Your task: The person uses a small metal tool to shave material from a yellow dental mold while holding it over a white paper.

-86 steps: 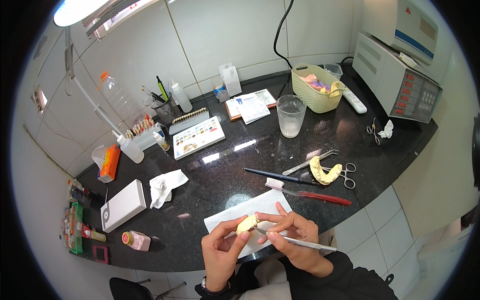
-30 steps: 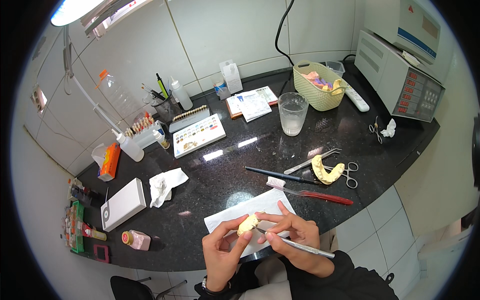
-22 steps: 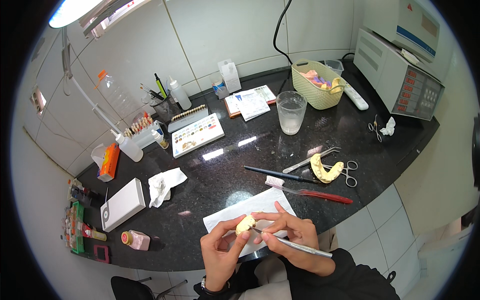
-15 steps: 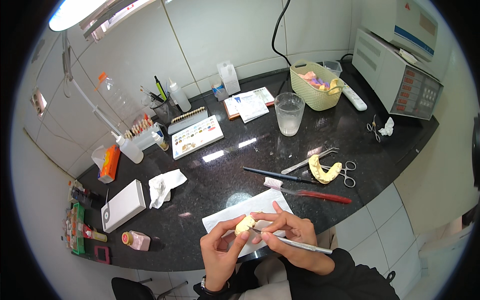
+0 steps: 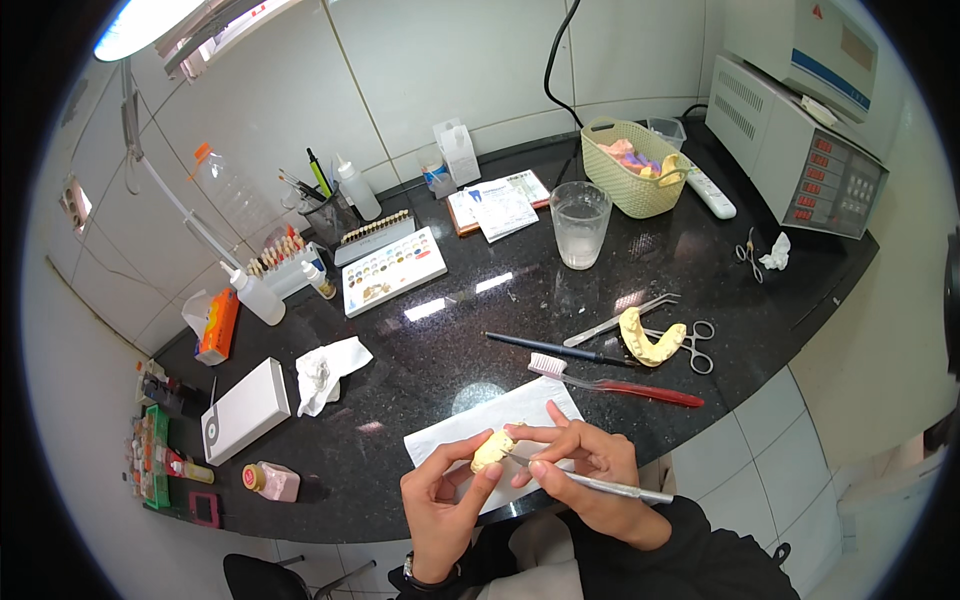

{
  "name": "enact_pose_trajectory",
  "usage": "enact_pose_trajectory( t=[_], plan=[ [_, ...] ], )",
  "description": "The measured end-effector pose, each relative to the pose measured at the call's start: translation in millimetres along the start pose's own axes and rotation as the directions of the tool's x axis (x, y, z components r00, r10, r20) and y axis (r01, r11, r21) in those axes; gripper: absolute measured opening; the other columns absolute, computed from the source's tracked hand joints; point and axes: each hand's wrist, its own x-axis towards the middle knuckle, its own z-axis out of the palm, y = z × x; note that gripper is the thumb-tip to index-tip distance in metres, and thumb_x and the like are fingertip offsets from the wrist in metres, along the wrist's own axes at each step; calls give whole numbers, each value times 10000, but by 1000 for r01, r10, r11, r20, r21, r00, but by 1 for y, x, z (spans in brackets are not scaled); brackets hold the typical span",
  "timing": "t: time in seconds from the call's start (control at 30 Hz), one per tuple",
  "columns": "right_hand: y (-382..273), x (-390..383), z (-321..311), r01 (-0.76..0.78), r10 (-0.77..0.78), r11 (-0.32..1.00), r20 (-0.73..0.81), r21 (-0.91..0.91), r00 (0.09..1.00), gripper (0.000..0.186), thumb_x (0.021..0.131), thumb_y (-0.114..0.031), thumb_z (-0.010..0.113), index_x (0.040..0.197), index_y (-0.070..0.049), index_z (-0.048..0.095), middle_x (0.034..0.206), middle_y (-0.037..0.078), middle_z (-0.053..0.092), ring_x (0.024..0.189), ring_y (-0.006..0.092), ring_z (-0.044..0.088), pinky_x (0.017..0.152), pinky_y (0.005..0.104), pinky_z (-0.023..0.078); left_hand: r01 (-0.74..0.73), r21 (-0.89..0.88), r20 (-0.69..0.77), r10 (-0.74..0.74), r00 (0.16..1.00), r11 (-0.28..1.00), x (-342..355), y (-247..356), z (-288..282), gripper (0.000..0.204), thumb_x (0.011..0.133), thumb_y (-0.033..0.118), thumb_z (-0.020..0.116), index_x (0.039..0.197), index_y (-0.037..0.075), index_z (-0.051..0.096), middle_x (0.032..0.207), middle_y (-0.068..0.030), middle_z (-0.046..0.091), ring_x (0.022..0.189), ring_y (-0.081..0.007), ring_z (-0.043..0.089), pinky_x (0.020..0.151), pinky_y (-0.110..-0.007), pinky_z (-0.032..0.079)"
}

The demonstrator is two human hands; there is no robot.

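Note:
Between the thumb and fingers of my left hand [image 5: 440, 500] is a small pale-yellow dental cast [image 5: 490, 455], held over a folded white paper towel [image 5: 430, 445]. My right hand [image 5: 600, 480] grips a slim metal carving tool [image 5: 625, 488] like a pen. Its tip meets or nearly meets the side of the cast, and my right fingertips rest by the cast's upper edge. Beyond my hands lie a toothbrush [image 5: 640, 391] with a red handle, a dark-handled brush [image 5: 550, 347], metal tweezers [image 5: 610, 322], and a horseshoe-shaped yellow cast [image 5: 650, 345] lying over scissor-handled forceps [image 5: 702, 345].
A glass of water [image 5: 580, 228] and a green basket [image 5: 630, 180] stand at the back. Left are a paint palette [image 5: 395, 270], a crumpled tissue [image 5: 325, 375], a white box [image 5: 245, 410] and a pink bottle [image 5: 272, 481]. A control unit [image 5: 795, 140] occupies the far right.
My right hand and the carving tool have shifted slightly to the right. The left hand still holds the cast in nearly the same place.

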Motion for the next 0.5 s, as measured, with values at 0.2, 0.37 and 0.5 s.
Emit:
enact_pose_trajectory(
  t=[0.2, 0.37, 0.5],
  plan=[
    [-1, 2, 1, -38, 37, 999, 30, 16, 999, 84, 882, -133, 595, 858, -65, 552, 806, 119, 701, 1185, 293, 535, 1132, 504, 25, -7, 43, -22, 8, 1000, 999, -1, 0, -1, 292, 813, 3, 676, 1081, -91, 606, 1001, -167, 649, 953, -197, 625, 872, -319, 511],
    [-1, 2, -1, -83, 82, 995, 22, 53, 996, 112, 855, -138, 628, 823, -51, 565, 998, 220, 666, 967, 233, 660, 1142, 453, -4, -4, 41, -15, 5, 1000, 999, -1, 1, -2, 296, 815, 11, 679, 1086, -86, 608, 998, -162, 650, 952, -192, 624, 869, -311, 509],
    [0, 3, -3, -120, 118, 989, 36, 85, 992, 127, 842, -136, 643, 813, -39, 567, 1099, 267, 617, 855, 206, 686, 1144, 435, -19, -10, 64, -14, 11, 1000, 998, -2, 1, -2, 296, 819, 18, 679, 1088, -83, 609, 994, -161, 651, 948, -188, 624, 870, -309, 506]
  ],
)
